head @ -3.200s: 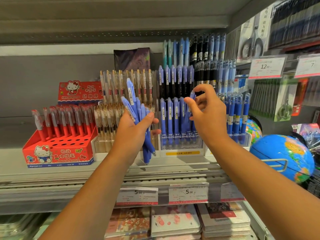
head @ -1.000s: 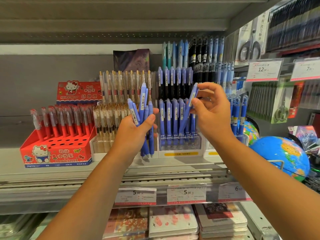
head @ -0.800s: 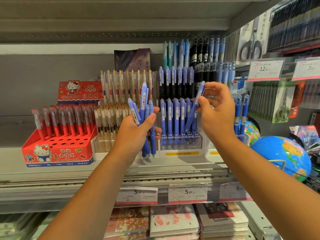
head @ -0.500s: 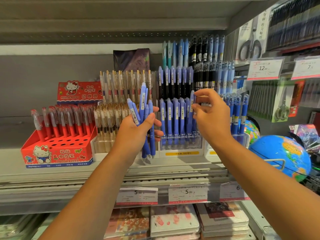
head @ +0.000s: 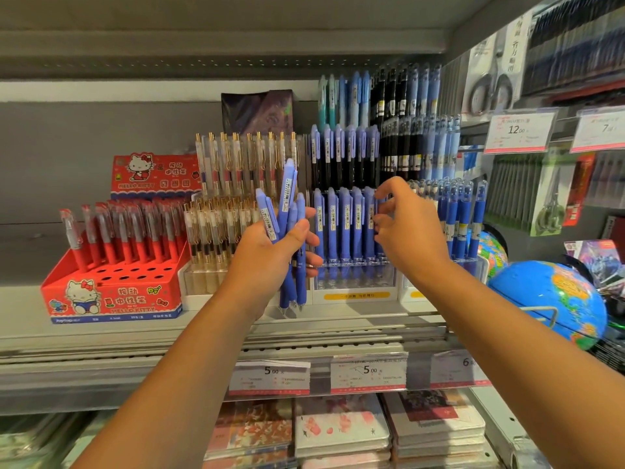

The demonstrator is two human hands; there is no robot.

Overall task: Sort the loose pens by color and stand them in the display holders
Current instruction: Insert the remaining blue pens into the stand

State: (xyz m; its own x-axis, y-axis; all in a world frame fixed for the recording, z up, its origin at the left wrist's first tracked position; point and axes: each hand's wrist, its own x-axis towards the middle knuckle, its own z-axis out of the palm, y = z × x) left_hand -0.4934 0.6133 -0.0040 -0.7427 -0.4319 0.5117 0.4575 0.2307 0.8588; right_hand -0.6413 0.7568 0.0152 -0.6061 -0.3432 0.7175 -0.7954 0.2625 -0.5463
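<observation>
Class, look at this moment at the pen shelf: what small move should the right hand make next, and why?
Probably the right hand should cross to the left hand and pinch one pen from the bundle of blue pens it grips. The right fingers sit at the end of the blue row in the clear holder, seemingly with no loose pen, while the bundle is unsorted.
</observation>
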